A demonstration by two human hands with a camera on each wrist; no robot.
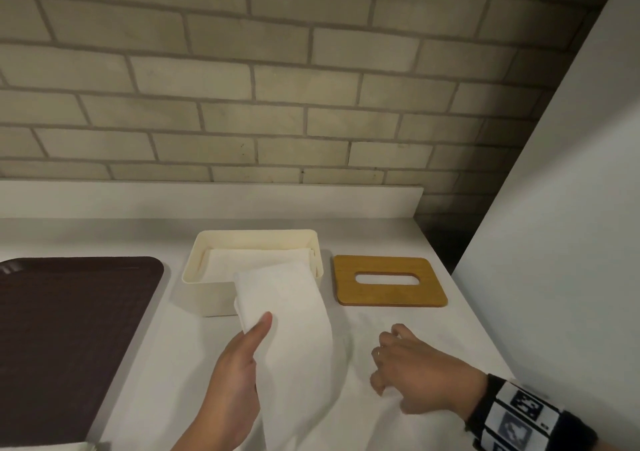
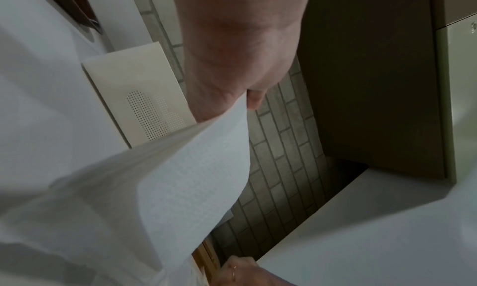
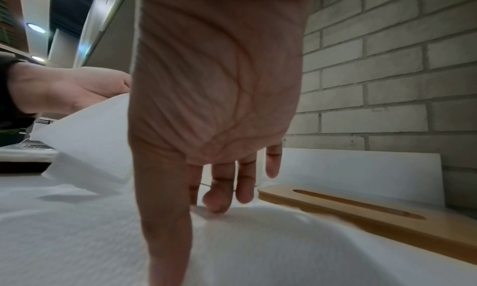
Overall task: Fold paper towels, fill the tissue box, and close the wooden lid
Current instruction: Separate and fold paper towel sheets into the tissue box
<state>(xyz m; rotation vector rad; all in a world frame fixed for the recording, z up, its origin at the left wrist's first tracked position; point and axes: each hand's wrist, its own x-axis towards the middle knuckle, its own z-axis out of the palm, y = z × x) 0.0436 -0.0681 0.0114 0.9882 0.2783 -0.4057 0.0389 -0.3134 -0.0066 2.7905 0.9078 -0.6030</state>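
Observation:
A cream tissue box (image 1: 256, 235) stands open on the white counter with folded paper towels (image 1: 249, 260) inside. The wooden lid (image 1: 391, 296) with its slot lies flat just right of the box. My left hand (image 1: 257, 333) pinches a white paper towel (image 1: 287, 312), thumb on top, and holds its far end raised against the box's front wall. The left wrist view shows this towel (image 2: 180, 178) under my left hand (image 2: 251, 99), beside the box (image 2: 134, 90). My right hand (image 1: 388, 357) rests its fingertips (image 3: 219, 202) on the towel's flat part (image 3: 77, 239), near the lid (image 3: 361, 219).
A dark brown tray (image 1: 69, 329) lies at the left of the counter. A low white backsplash (image 1: 207, 198) and a brick wall stand behind the box. A tall white panel (image 1: 571, 208) closes off the right side.

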